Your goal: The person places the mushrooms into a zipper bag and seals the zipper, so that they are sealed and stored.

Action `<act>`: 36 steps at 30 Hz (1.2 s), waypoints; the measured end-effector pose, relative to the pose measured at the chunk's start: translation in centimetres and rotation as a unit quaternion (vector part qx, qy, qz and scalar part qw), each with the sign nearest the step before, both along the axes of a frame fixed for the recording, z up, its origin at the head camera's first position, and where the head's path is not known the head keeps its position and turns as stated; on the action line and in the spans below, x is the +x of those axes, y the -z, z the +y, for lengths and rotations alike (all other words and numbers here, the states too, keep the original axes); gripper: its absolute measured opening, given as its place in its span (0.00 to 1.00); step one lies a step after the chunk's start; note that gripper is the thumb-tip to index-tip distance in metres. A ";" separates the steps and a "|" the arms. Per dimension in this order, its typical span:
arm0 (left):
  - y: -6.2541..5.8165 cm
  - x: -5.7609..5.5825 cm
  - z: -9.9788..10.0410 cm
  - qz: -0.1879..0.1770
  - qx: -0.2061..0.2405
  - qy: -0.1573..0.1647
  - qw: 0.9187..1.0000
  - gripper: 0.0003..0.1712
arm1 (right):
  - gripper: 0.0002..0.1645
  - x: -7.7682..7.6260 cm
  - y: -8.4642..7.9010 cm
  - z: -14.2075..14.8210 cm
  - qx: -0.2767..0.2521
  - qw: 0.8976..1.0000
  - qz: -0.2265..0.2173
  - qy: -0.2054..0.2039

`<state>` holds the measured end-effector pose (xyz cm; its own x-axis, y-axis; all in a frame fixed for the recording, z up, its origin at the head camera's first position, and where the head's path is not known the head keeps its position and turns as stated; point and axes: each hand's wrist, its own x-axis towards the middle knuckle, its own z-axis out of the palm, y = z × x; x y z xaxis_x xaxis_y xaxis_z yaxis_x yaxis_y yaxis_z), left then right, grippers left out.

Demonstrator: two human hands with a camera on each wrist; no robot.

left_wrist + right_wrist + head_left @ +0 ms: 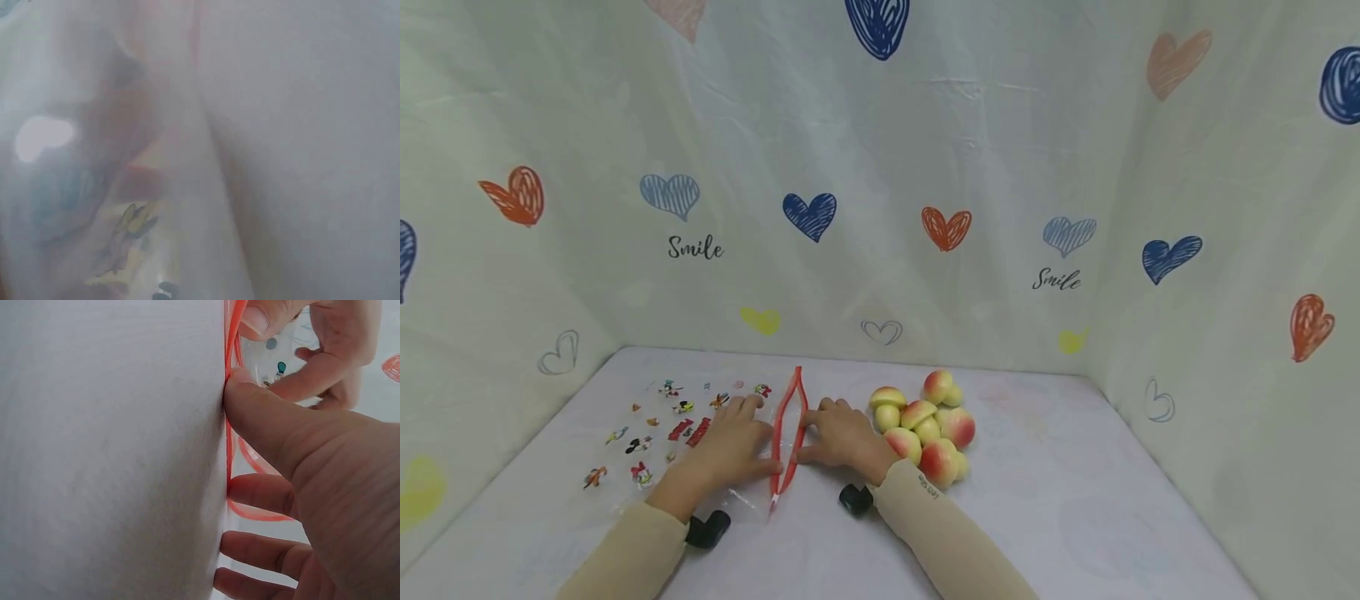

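A clear zip bag (658, 425) with cartoon prints and a red zip strip (781, 417) lies flat at the left. Its red mouth stands parted in a narrow gap. My left hand (726, 446) rests on the bag, thumb at the strip's left side and fingers spread over the plastic. On the other side, my right hand (842, 437) touches the red strip (235, 337) with thumb and index finger apart. Its other fingertips rest on the white surface in the right wrist view. Blurred plastic with prints (131, 231) fills the left half of the left wrist view.
Several yellow-red toy fruits (925, 425), peach-like, sit in a cluster just right of my right hand. The white tabletop (1060, 500) extends to the right. A heart-printed curtain (880, 275) surrounds the table at the back and sides.
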<state>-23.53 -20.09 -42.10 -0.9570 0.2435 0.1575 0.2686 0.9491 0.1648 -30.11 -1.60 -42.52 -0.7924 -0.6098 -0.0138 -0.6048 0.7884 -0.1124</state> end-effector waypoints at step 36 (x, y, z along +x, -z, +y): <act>0.2 -0.8 0.1 -0.115 0.039 -0.019 0.992 0.31 | 0.31 0.1 0.0 -0.1 -0.002 1.000 -0.004 0.002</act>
<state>-24.29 -20.04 -42.29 -0.9780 0.2031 -0.0485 0.1806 0.9393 0.2916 -29.96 -1.65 -42.53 -0.7952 -0.6061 -0.0178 -0.6001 0.7908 -0.1205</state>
